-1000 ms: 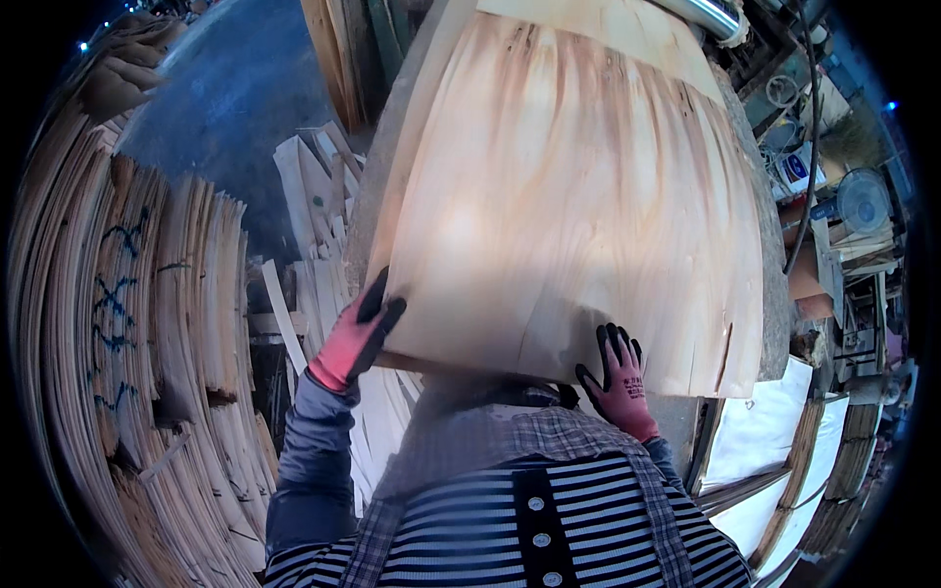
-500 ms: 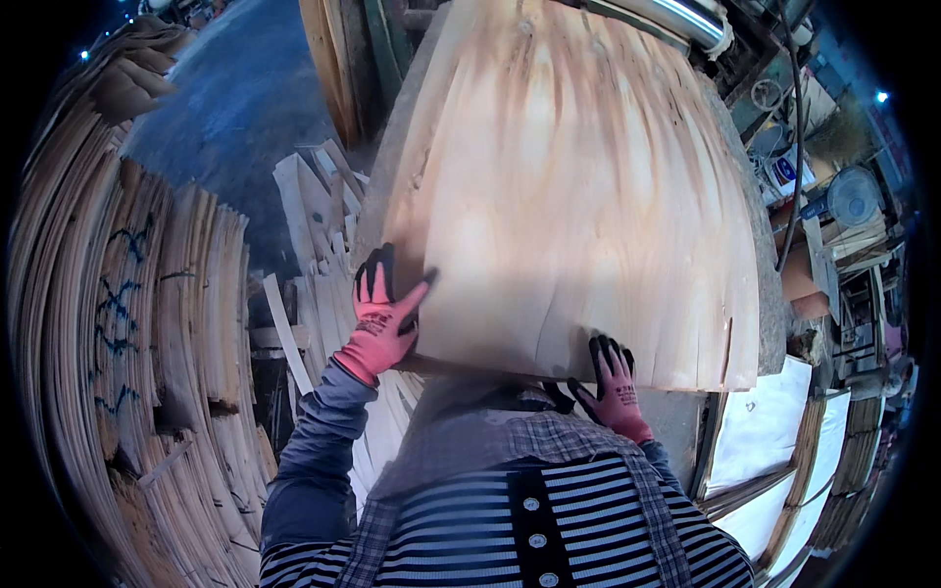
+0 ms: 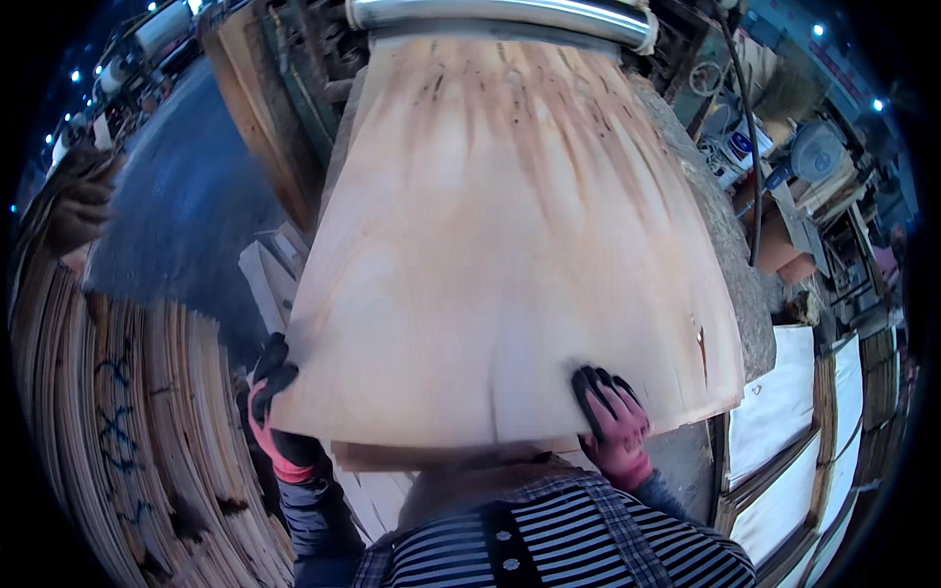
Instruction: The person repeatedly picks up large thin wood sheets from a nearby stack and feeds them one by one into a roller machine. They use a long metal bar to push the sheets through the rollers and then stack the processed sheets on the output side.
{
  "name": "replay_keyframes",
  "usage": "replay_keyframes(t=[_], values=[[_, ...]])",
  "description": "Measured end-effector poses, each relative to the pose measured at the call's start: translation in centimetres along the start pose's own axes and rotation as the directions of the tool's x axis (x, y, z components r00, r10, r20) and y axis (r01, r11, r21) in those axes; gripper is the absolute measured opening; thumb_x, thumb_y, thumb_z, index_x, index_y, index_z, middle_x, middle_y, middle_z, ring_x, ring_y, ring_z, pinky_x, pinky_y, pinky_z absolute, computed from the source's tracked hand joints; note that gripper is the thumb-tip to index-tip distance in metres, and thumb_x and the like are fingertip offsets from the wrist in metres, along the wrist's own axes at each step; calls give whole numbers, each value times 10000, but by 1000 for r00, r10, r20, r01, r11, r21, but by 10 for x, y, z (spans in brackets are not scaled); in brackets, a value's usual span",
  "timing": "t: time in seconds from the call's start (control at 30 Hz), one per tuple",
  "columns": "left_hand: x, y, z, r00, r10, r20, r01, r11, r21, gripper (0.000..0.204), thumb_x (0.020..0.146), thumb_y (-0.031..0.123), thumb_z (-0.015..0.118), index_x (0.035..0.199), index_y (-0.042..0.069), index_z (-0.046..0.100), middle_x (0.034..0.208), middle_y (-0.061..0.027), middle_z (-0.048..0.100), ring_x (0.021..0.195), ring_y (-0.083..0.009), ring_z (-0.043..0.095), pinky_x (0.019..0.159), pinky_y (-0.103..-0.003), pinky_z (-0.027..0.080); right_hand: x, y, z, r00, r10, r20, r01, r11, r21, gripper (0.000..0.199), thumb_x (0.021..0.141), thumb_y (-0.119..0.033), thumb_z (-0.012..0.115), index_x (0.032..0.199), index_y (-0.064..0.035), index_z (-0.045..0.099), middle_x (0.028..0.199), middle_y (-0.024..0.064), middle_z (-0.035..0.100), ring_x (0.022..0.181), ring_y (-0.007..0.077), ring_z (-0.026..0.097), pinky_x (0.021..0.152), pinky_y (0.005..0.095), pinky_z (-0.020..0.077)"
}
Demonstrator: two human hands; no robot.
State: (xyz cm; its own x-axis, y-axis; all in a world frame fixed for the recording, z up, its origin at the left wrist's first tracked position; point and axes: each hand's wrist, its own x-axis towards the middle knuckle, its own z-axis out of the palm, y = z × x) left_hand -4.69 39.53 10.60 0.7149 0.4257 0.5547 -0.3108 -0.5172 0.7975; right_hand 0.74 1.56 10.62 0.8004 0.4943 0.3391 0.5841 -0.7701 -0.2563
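Observation:
A wide, pale wood veneer sheet (image 3: 470,274) with brown streaks and small holes at its far end lies before me on top of other sheets. My left hand (image 3: 279,412), in a pink glove with black fingers, is closed around the sheet's near left corner. Part of its fingers is hidden by the edge. My right hand (image 3: 616,426), gloved alike, lies on the near edge right of the middle. Its fingers are stretched out on the top face. Beneath the near edge, the rim of a lower veneer sheet (image 3: 392,457) shows.
A shiny metal roller (image 3: 500,18) spans the sheet's far end. Tall veneer stacks (image 3: 147,431) stand at left, beside blue-grey floor (image 3: 186,196). Upright boards (image 3: 260,118) stand at the far left of the sheet. White-faced stacks (image 3: 769,412), a hanging cable (image 3: 755,186) and a fan (image 3: 816,152) are at right.
The top sheet has shifted left, with its near left corner now past the lower sheets. My left hand has gone left and closed on that corner. The view has shifted, bringing the roller into full sight.

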Motion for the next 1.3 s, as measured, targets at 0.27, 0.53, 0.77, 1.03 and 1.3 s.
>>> replay_keyframes(t=[0.27, 0.53, 0.77, 1.03, 1.3], values=[[-106, -59, 8, 899, -397, 185, 135, 652, 747, 727, 740, 291, 655, 1304, -3, 303, 1340, -238, 299, 1239, -387, 276, 1021, -439, 230, 115, 86, 78, 999, 19, -32, -21, 997, -68, 507, 681, -249, 645, 1156, -117, 525, 1112, 107, 549, 1006, 302, 520, 900, 396, 407], [-129, -84, 4, 768, -611, 190, 279, 587, 760, 749, 702, 359, 674, 1268, -8, 349, 1352, -252, 264, 1234, -401, 281, 1017, -441, 261, 184, 89, 126, 996, 61, -71, -68, 994, -87, 580, 786, -323, 566, 1280, -81, 383, 1291, 142, 390, 1224, 310, 321, 1034, 464, 190], [-86, -27, -12, 759, -505, 411, 282, 824, 492, 672, 752, 181, 652, 1318, 31, 323, 1372, -218, 263, 1275, -327, 256, 1041, -375, 209, 34, 28, 96, 974, 9, 227, -23, 998, 59, 702, 753, -392, 610, 1303, -50, 340, 1345, 169, 315, 1263, 322, 262, 1044, 479, 160], [-30, 103, 17, 701, -292, 651, 526, 828, -194, 687, 814, 96, 571, 1354, -34, 167, 1343, -188, 328, 1231, -220, 331, 1003, -312, 266, -122, 41, 81, 883, 207, 421, -228, 974, -1, 808, 648, -356, 687, 1282, 5, 340, 1343, 227, 291, 1260, 399, 233, 1054, 473, 168], [-37, 130, -55, 842, -249, 478, 510, 655, -557, 622, 825, 181, 529, 1327, -28, 228, 1304, -197, 376, 1205, -246, 378, 990, -352, 304, -104, 1, -22, 986, 12, -165, 3, 996, 87, 422, 812, -241, 484, 1176, -27, 480, 1180, 227, 480, 1101, 423, 457, 931, 506, 367]])
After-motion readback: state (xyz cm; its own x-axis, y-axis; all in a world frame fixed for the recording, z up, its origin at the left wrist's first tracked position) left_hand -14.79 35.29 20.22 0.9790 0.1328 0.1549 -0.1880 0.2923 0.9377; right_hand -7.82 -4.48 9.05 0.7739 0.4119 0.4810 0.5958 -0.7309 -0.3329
